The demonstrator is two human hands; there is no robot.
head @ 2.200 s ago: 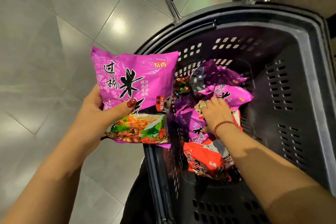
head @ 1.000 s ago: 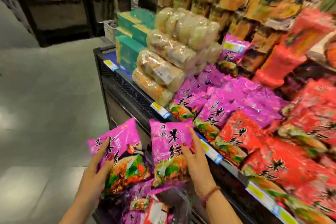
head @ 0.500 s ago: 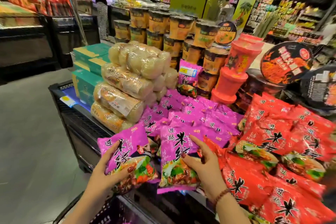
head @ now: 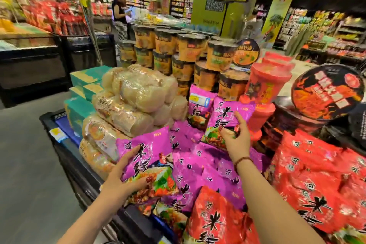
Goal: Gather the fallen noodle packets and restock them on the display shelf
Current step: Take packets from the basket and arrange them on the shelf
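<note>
My left hand (head: pixel 120 182) grips a purple noodle packet (head: pixel 146 156) at the near left of the display shelf (head: pixel 65 156), over the purple pile. My right hand (head: pixel 236 140) holds a second purple packet (head: pixel 227 117) upright at the back of the pile, next to another standing purple packet (head: pixel 199 105). Several purple packets (head: pixel 200 166) lie flat between my hands. Red noodle packets (head: pixel 313 180) fill the shelf to the right and front.
Clear-wrapped noodle bundles (head: pixel 130 105) and green boxes (head: pixel 83 93) stand at the left of the shelf. Stacked orange cup noodles (head: pixel 188 55) and red cups (head: pixel 267 85) rise behind. A person (head: pixel 119 18) stands in the far aisle. Grey floor (head: pixel 25 164) lies to the left.
My right hand has carried its purple packet up and away to the back of the purple pile. My left hand has lifted its packet over the shelf edge. The basket is out of view.
</note>
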